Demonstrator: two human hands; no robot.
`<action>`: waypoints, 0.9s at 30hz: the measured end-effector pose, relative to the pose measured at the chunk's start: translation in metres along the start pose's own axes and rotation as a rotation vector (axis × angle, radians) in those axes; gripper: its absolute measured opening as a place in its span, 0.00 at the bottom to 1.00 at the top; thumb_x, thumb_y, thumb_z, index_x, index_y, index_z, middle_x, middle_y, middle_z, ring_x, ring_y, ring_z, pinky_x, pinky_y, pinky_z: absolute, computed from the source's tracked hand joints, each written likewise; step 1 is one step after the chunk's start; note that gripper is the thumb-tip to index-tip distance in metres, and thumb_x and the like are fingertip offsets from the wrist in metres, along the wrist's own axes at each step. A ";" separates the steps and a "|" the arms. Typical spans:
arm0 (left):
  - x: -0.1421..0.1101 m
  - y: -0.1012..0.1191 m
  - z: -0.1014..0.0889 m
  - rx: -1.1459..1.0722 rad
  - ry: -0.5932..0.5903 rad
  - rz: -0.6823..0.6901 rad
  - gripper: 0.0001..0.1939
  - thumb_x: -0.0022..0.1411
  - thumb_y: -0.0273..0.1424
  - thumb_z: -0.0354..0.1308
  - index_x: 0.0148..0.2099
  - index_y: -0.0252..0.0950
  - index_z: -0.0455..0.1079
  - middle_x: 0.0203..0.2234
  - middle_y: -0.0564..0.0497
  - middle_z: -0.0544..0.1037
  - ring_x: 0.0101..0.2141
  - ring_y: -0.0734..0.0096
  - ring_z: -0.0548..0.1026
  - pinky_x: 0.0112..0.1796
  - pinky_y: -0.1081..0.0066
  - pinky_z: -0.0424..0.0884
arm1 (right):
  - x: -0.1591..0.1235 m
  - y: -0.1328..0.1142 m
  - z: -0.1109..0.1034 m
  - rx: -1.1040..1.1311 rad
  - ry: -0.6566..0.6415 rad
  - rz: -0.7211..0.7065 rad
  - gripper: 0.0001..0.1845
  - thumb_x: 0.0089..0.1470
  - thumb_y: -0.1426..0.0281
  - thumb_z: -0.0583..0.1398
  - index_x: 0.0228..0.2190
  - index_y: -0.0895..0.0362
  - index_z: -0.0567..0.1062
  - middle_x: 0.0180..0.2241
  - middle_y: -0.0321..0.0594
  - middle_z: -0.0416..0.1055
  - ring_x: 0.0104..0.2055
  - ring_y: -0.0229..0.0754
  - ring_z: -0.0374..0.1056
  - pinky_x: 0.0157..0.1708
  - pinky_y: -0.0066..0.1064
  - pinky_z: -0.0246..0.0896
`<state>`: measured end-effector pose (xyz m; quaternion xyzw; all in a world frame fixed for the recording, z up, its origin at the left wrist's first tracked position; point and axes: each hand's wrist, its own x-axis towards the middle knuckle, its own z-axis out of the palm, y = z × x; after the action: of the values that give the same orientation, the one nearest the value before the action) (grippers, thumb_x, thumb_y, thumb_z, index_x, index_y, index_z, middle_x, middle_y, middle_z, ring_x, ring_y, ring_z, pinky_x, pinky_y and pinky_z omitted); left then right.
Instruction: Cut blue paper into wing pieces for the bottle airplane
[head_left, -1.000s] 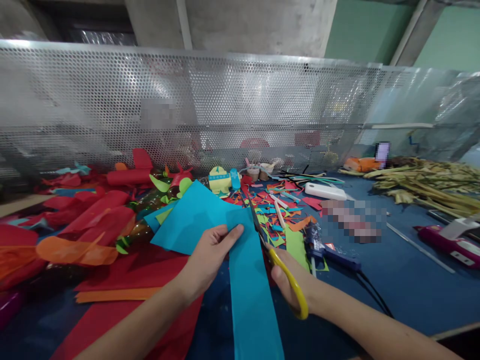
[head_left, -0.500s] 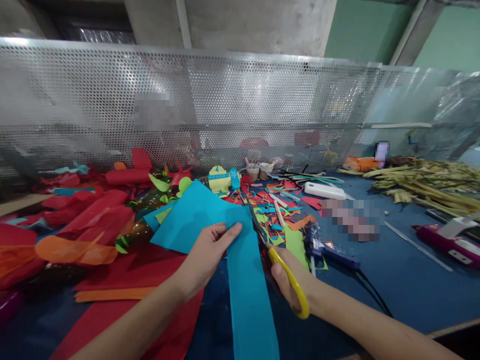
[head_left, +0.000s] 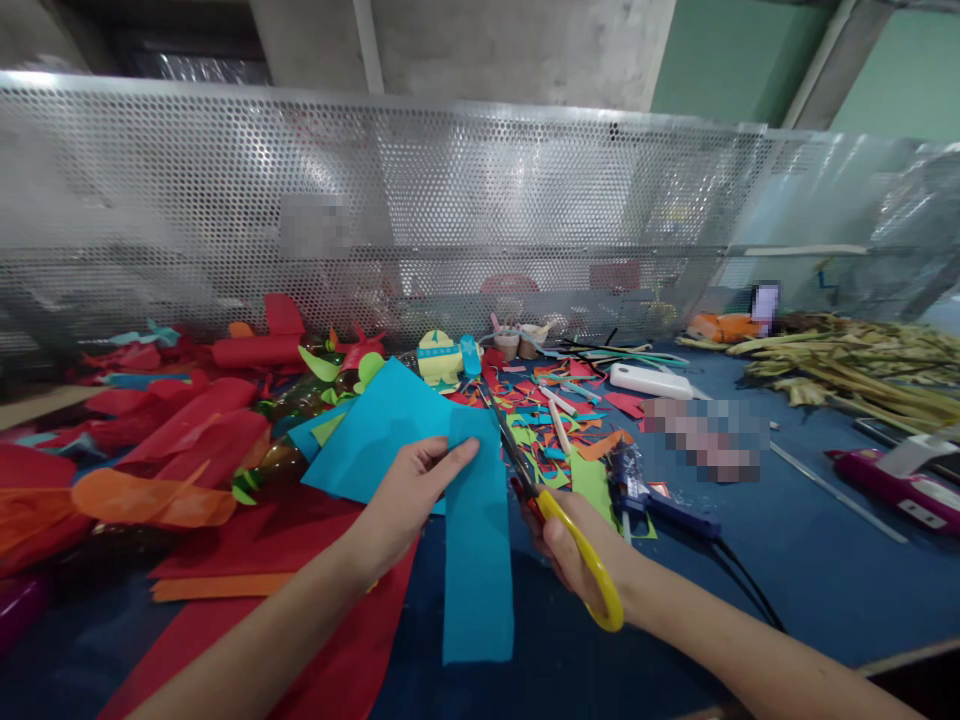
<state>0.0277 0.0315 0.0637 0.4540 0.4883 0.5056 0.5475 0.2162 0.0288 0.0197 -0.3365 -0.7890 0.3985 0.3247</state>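
Left hand (head_left: 409, 490), grip pinched on one blue paper strip (head_left: 478, 570), thumb flat on its upper part; strip runs down toward the person above the worktop (head_left: 795, 590). Right hand (head_left: 600, 545), grip wrapped around one pair of yellow-handled scissors (head_left: 551, 508), blades pointing away, close beside the strip's right edge. One larger blue sheet (head_left: 382, 430), lying behind the strip's upper end and the left hand. Left of these: red sheets (head_left: 262, 535) with an orange strip (head_left: 217, 588) on them; red rolled paper pieces (head_left: 195, 425) beyond. Right of the scissors: a light-green paper piece (head_left: 591, 488), a heap of multicoloured scraps (head_left: 536, 415), one dark-blue glue gun (head_left: 675, 515) with black cord. Farther right: one white oblong device (head_left: 651, 382), one magenta device (head_left: 892, 485), dried stalks (head_left: 862, 375). At the back: one perforated metal panel (head_left: 480, 200).
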 end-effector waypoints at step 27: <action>0.009 0.011 -0.013 0.026 -0.058 -0.018 0.15 0.45 0.41 0.68 0.30 0.35 0.76 0.23 0.50 0.80 0.23 0.68 0.75 0.28 0.71 0.73 | 0.000 0.000 -0.001 -0.021 -0.020 0.027 0.34 0.50 0.36 0.38 0.22 0.54 0.54 0.18 0.30 0.50 0.17 0.30 0.44 0.14 0.25 0.39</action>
<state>0.0136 0.0418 0.0727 0.4710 0.4830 0.4810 0.5600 0.2168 0.0294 0.0206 -0.3464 -0.7919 0.3978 0.3078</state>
